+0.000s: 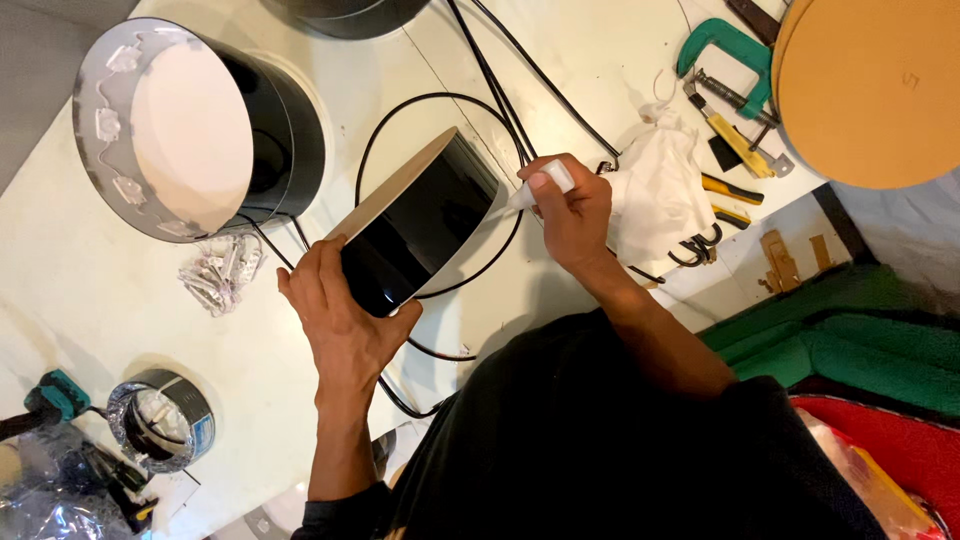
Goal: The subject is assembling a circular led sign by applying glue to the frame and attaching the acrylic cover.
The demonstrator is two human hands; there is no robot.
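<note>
over white table (80, 300), left hand (345, 310) grips black cylinder (425, 225); right hand (575, 215) pinches white tube (540, 187).

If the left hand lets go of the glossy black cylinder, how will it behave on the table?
The cylinder is round and lies tilted, so it would probably roll. Its glossy wall looks slippery. The left hand grips its lower edge, so it seems fairly light.

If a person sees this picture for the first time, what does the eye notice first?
First, the glossy black cylinder at the centre, tilted and gripped by the left hand, while the right hand presses a small white tube to its upper edge. Next, the larger black drum at upper left and the tan disc at upper right.
</note>
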